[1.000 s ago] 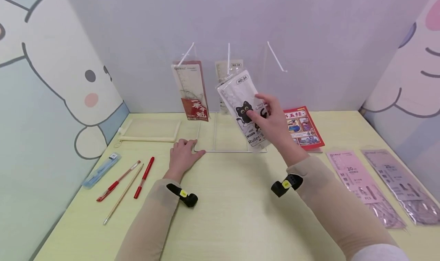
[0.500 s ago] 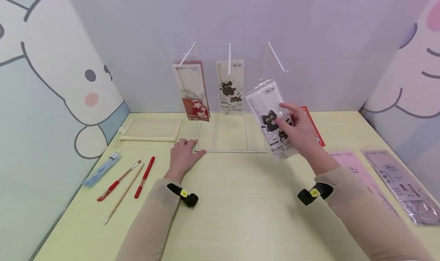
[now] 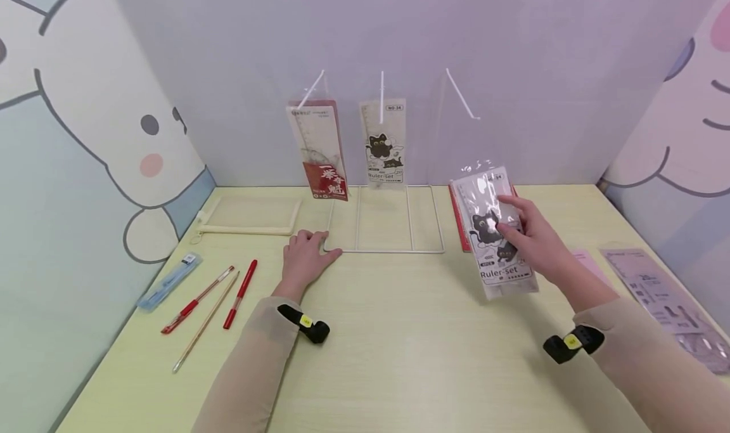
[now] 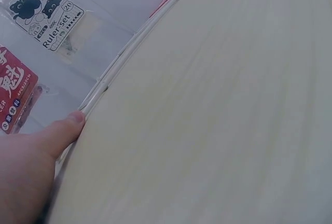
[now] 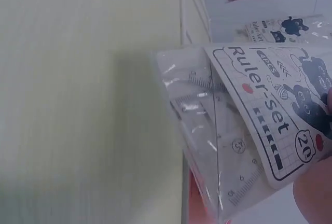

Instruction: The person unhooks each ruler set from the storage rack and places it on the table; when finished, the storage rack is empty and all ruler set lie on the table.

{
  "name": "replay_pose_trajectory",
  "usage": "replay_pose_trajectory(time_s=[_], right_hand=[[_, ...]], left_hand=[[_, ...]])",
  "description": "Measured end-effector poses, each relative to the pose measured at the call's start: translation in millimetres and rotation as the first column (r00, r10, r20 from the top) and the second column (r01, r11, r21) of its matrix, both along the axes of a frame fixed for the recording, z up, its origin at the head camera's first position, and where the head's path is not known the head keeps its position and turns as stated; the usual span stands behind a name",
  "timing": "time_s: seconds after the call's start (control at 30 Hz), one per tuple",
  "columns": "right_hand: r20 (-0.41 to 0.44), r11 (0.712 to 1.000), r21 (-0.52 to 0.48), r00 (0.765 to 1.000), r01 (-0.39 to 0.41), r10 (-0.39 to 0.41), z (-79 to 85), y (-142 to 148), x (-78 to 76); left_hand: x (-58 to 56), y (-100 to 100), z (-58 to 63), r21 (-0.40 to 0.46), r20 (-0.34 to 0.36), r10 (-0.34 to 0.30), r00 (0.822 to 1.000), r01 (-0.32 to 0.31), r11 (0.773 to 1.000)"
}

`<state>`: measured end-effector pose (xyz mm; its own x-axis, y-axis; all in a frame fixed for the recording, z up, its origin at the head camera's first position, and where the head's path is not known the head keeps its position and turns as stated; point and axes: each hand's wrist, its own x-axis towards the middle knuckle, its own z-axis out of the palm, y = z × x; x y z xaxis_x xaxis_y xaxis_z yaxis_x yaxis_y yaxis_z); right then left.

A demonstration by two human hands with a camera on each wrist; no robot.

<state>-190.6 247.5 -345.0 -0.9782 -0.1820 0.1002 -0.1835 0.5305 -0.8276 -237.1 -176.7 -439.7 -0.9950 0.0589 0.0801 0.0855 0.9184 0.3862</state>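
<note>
My right hand (image 3: 542, 246) holds a clear-bagged ruler set (image 3: 486, 230) with a black-cat card, thumb on its front. The bag is tilted above the table, and transparent rulers show through it in the right wrist view. My left hand (image 3: 304, 260) grips the front left corner of a white wire rack (image 3: 388, 252), its thumb (image 4: 67, 128) along the front wire. Three white prongs stand above the rack. A red-and-white ruler pack (image 3: 320, 154) hangs at the left prong and another cat ruler set (image 3: 383, 151) at the middle one.
A red booklet (image 3: 461, 220) lies partly behind the held bag. Pink (image 3: 590, 265) and purple (image 3: 656, 287) packs lie at the right. At the left are a mesh pouch (image 3: 251, 216), a blue packet (image 3: 168, 282), two red pens (image 3: 241, 293) and a pencil (image 3: 205, 324).
My right hand has carried the ruler set right and down, away from the middle prong. The cat set hanging there came into full view. My left hand has stayed on the rack corner.
</note>
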Motion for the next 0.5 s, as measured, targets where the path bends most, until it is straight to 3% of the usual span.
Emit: replay_pose_trajectory(time_s=[0.23,0.5], right_hand=[[0.095,0.986,0.142,0.993,-0.083,0.070,-19.1,22.2,17.0],[0.182,0.944,0.312,0.982,-0.106,0.050,-36.4,40.7,29.2]], left_hand=[[0.2,0.5,0.7,0.003,-0.003,-0.002,1.000,0.002,1.000],[1.2,2.2,1.9,0.014,-0.005,-0.002,1.000,0.002,1.000]])
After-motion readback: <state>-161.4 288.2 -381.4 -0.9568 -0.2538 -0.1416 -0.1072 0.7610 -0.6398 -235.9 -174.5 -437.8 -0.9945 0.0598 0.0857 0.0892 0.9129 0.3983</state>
